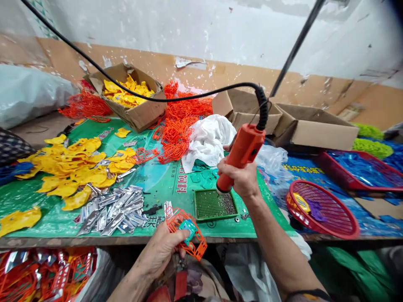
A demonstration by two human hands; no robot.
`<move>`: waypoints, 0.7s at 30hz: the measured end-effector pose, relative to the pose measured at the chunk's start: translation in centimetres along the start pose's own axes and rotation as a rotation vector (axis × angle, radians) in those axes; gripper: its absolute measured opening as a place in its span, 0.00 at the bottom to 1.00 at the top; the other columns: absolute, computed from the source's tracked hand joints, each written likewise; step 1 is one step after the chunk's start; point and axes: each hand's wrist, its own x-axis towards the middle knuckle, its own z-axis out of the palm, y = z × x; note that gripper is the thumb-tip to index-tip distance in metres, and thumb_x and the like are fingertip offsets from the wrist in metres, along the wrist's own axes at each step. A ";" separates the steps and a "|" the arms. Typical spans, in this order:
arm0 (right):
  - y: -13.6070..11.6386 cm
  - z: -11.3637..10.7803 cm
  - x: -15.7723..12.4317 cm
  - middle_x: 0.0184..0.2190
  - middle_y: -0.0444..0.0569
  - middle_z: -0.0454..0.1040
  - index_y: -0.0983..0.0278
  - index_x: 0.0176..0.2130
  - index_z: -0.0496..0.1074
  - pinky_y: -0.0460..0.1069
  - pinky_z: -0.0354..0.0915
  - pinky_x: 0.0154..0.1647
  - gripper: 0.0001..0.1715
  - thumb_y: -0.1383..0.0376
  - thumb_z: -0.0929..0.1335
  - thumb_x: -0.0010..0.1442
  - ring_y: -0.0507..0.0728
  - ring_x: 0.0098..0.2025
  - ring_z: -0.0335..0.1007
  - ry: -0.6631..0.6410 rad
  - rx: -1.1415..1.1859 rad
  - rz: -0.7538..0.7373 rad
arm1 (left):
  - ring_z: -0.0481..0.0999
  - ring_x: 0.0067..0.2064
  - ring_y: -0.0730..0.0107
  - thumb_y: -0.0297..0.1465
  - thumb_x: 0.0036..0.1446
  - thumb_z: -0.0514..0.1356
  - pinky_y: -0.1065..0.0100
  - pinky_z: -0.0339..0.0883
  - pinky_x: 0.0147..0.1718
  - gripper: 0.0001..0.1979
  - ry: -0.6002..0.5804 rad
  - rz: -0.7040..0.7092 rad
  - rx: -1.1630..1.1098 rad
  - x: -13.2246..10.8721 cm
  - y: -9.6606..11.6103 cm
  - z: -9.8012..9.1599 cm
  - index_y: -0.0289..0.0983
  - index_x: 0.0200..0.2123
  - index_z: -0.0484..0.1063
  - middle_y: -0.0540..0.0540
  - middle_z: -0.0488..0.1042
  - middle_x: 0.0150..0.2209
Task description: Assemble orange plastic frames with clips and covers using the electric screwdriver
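My left hand [163,247] is closed on an orange plastic frame [198,248], the thumb pressing a small teal plastic piece [188,230] against it. Both are held just off the table's front edge. My right hand [241,176] is wrapped round a red electric screwdriver [245,147], its tip pointing down over a green perforated tray [201,205]. Small dark screws [229,203] lie at the tray's right side. Whether the tip touches them I cannot tell. A black cable [176,100] runs from the screwdriver's top to the upper left.
Yellow plastic parts [72,165] and silver metal strips [115,209] lie on the left. Orange frames [178,130] and a white cloth [209,136] are behind. On the right stand a red basket [341,214] and cardboard boxes [324,130]. A filled sack [102,272] is below left.
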 end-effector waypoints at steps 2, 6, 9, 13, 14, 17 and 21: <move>0.5 -0.4 -1.0 0.24 0.41 0.72 0.63 0.35 0.73 0.53 0.68 0.30 0.17 0.62 0.75 0.43 0.53 0.25 0.68 0.057 -0.003 0.013 | 0.72 0.23 0.74 0.32 0.48 0.68 0.78 0.62 0.15 0.12 0.017 0.003 0.006 -0.1 -0.1 0.4 0.35 0.35 0.73 0.50 0.74 0.26; 1.1 -0.6 -1.7 0.24 0.42 0.73 0.63 0.31 0.73 0.53 0.68 0.31 0.14 0.63 0.75 0.41 0.54 0.25 0.69 0.085 0.012 0.023 | 0.71 0.22 0.76 0.31 0.48 0.67 0.79 0.62 0.15 0.11 0.025 -0.009 0.004 -0.1 -0.2 0.8 0.34 0.35 0.73 0.51 0.72 0.26; 1.1 -0.5 -1.8 0.22 0.40 0.72 0.63 0.35 0.72 0.53 0.67 0.29 0.18 0.63 0.75 0.41 0.53 0.23 0.67 0.072 0.046 0.039 | 0.70 0.22 0.76 0.31 0.47 0.68 0.79 0.62 0.15 0.11 0.026 -0.011 -0.001 0.0 -0.3 0.8 0.34 0.34 0.73 0.52 0.71 0.26; 1.1 -0.5 -1.7 0.22 0.41 0.72 0.63 0.29 0.72 0.53 0.68 0.30 0.14 0.64 0.76 0.40 0.53 0.23 0.68 0.084 0.035 0.038 | 0.71 0.22 0.75 0.31 0.47 0.67 0.78 0.63 0.14 0.11 0.043 0.003 0.005 0.1 -0.4 0.8 0.35 0.36 0.73 0.52 0.72 0.26; 1.1 -0.5 -1.7 0.22 0.41 0.72 0.63 0.27 0.71 0.53 0.68 0.30 0.13 0.64 0.76 0.40 0.53 0.24 0.68 0.085 0.032 0.037 | 0.71 0.22 0.75 0.31 0.47 0.67 0.78 0.62 0.14 0.12 0.042 0.002 0.007 0.2 -0.4 0.8 0.35 0.36 0.73 0.52 0.72 0.26; 1.0 -0.6 -1.7 0.22 0.41 0.72 0.63 0.26 0.71 0.53 0.68 0.30 0.12 0.65 0.75 0.40 0.53 0.24 0.67 0.082 0.039 0.040 | 0.71 0.23 0.75 0.31 0.47 0.67 0.78 0.63 0.14 0.12 0.036 -0.006 0.014 0.3 -0.5 0.8 0.35 0.36 0.73 0.52 0.72 0.26; 1.0 -0.6 -2.0 0.21 0.40 0.72 0.63 0.31 0.72 0.53 0.67 0.29 0.14 0.65 0.75 0.40 0.53 0.23 0.67 0.084 0.053 0.034 | 0.70 0.22 0.77 0.31 0.48 0.67 0.79 0.63 0.15 0.11 0.038 -0.018 0.004 0.4 -0.6 0.7 0.35 0.36 0.72 0.52 0.72 0.26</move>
